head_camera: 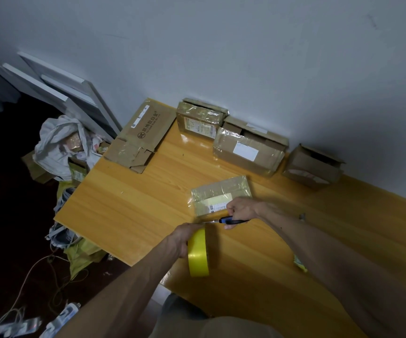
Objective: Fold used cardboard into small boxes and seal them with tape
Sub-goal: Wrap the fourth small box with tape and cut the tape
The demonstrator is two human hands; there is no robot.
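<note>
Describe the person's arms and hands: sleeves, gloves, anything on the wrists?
Left forearm and right forearm are bare to the frame edge, with no sleeves in view. Left hand and right hand have no gloves, and no watch, wristband or rings are visible.

The picture is dim and cool grey. The floor [6,191] left of the table [128,215] is almost black. Weak glare lies near the table's far edge and on the taped box [224,142] there. The tape roll [197,252] throws a soft shadow to its right. Straight lines bend at the corners.
</note>
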